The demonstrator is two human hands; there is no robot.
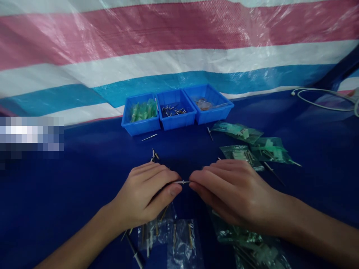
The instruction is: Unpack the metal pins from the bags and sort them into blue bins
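Note:
A thin metal rivet-like pin [183,182] lies level between my two hands above the blue table. My left hand [153,192] pinches its left end between thumb and fingers. At the other end, my right hand [232,186] grips the tip with its fingertips closed. Clear bags with slim metal pieces [183,243] lie below my left hand, and green-tinted bags [256,243] are partly hidden under my right hand and forearm. A few small pins [154,154] rest just beyond my left hand.
Three joined blue bins stand at the back: green packets in the left bin [140,129], loose pins in the middle bin [179,119], clear bags in the right bin [214,115]. Green-tinted bags [270,149] lie at right. A white cable [322,107] curls at far right.

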